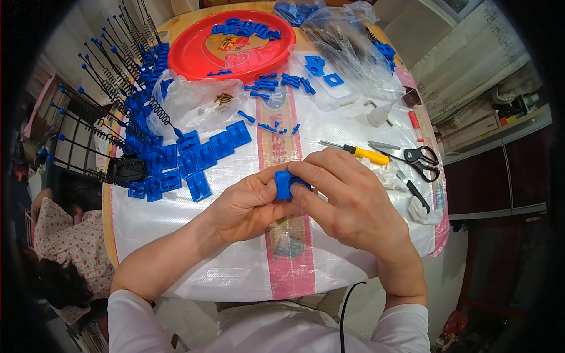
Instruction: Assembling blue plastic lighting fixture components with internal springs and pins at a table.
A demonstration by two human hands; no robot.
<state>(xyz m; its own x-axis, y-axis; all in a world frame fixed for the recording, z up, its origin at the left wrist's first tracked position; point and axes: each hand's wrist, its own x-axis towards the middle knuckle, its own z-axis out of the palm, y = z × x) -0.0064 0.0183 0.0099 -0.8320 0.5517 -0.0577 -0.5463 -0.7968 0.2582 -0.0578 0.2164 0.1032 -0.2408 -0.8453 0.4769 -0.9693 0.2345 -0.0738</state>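
We pinched the blue plastic block point(284, 184) between left hand point(247, 209) and right hand point(347, 203), apparently mid-assembly; fitting likely needed firm, aligned pressure.

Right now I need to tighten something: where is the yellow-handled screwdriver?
The yellow-handled screwdriver lies on the table's right half, just beyond the right hand, left of the black-handled scissors.

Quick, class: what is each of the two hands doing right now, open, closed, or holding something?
Left hand: closed on the blue plastic piece, gripping its left side.
Right hand: closed on the same blue plastic piece, fingers over its right side.
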